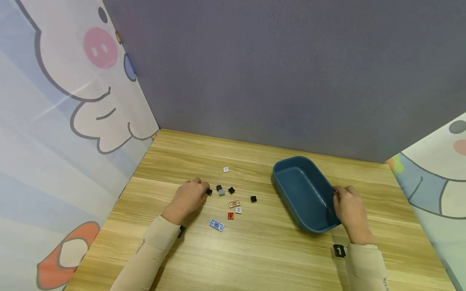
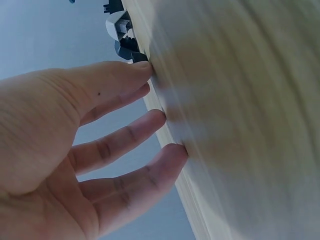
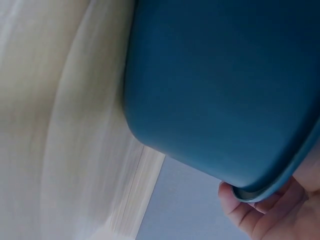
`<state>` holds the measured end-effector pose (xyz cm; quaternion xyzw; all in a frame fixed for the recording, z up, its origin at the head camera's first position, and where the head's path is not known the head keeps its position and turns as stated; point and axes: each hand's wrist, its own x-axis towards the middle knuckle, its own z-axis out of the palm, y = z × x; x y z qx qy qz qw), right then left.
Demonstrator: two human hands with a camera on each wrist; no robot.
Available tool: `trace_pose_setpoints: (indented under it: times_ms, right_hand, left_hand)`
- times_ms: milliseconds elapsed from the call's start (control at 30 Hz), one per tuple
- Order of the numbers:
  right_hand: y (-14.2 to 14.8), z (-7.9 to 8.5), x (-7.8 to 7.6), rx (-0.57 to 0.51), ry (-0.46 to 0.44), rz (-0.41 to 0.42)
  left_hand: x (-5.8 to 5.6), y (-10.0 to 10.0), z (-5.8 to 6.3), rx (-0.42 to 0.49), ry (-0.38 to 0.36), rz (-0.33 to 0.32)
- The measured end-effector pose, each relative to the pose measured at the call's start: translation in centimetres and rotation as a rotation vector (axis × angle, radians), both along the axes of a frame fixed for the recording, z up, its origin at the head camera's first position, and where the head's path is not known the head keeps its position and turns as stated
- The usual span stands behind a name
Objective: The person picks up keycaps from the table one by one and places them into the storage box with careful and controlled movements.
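Observation:
My left hand (image 1: 190,195) is low over the table's left part, its thumb and forefinger at a small black block (image 1: 209,192), which they pinch; the forefinger is mostly hidden behind the thumb. In the left wrist view, the other fingertips (image 2: 172,150) meet the wood. Close by lie a dark block (image 1: 219,187), a grey block (image 1: 221,192) and another black block (image 1: 231,190). My right hand (image 1: 350,210) grips the right rim of a dark blue plastic bin (image 1: 303,194), which looks empty. The bin's outer wall fills much of the right wrist view.
Nearer me lie a tan printed tile (image 1: 234,203), a white tile (image 1: 238,210), a red tile (image 1: 230,216) and a blue printed tile (image 1: 216,225). Another white tile (image 1: 225,169) lies farther back, a black block (image 1: 253,199) nearer the bin. A grey wall (image 1: 269,81) borders the table's back.

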<state>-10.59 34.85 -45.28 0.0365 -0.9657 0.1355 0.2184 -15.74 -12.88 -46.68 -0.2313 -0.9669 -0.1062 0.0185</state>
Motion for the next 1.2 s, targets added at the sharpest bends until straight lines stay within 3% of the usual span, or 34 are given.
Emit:
trace_pose_setpoints:
  times_ms: [333, 567, 767, 933, 1067, 1200]
  right_hand:
    - [0.0, 0.0, 0.0, 0.001, 0.011, 0.011]
    - [-0.1, 0.1, -0.1, 0.005, 0.018, 0.012]
    - [-0.3, 0.2, -0.2, 0.010, 0.019, 0.016]
    - [-0.7, 0.4, -0.3, 0.016, 0.009, 0.018]
    - [-1.1, 0.4, -0.4, 0.016, -0.006, 0.007]
    - [-1.5, 0.5, -0.4, 0.007, -0.010, 0.003]
  left_hand:
    - [-0.4, -0.3, 0.3, 0.035, 0.005, -0.025]
    - [-1.9, 0.6, 2.3, 0.080, 0.036, -0.108]
    - [-3.2, 3.4, 4.9, 0.042, 0.058, -0.185]
    - [-4.3, 6.5, 6.6, 0.032, 0.001, -0.245]
    - [-5.4, 9.3, 7.3, 0.047, -0.037, -0.295]
    - [-6.3, 12.1, 7.2, 0.082, -0.039, -0.349]
